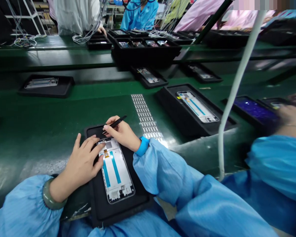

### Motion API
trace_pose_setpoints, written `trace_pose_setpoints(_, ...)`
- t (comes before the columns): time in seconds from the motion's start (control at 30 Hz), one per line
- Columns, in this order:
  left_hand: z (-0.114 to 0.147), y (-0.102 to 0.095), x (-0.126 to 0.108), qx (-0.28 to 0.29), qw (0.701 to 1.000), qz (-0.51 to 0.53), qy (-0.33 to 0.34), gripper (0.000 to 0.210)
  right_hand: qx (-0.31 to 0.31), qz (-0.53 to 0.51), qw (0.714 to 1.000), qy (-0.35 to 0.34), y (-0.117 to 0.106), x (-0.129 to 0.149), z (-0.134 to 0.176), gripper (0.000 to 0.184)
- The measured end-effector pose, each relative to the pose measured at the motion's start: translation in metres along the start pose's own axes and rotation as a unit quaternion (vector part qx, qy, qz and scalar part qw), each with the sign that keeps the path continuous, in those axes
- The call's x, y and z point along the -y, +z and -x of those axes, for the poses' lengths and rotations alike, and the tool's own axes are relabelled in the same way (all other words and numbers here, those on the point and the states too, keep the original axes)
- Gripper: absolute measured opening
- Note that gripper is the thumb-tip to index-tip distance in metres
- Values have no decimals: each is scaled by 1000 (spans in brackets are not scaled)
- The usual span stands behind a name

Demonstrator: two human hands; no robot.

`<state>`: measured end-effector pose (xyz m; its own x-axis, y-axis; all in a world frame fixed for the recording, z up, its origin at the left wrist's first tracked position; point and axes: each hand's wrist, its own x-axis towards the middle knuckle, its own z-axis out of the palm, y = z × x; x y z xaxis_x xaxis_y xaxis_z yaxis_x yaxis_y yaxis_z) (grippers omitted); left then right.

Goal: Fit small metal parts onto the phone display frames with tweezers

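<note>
A silver phone mid-frame with two blue strips lies in a black foam tray at the table's near edge. My left hand rests over the frame's upper left side, fingers spread, fingertips touching it near a small orange flex cable. Above the frame's top end is my right hand, closed around slim black tweezers. Their tips point left, close to my left fingertips; whether they touch the frame I cannot tell.
A sheet of small stickers lies beyond my right wrist. To its right, a taller black tray holds another phone frame. More trays lie on the green conveyor. A white cable hangs at right, beside a co-worker's blurred hand.
</note>
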<state>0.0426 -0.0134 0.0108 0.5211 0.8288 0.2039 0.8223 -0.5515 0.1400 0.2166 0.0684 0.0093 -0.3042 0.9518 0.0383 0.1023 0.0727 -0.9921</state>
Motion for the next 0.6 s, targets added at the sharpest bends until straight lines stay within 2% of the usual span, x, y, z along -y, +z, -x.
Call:
trace_pose_setpoints(0.27,0,-1,-2,15,1000,3,-7,36,44,73,996,-32,-4,-1,7,16)
trace_pose_setpoints(0.43,-1,-1,-1,23,1000,15,-11,37,49,150,986,-61,-4,6,10,13)
trace_pose_setpoints(0.6,0,0,0,28,999,26,-12,37,43,175,981,-74,-1,9,12,14)
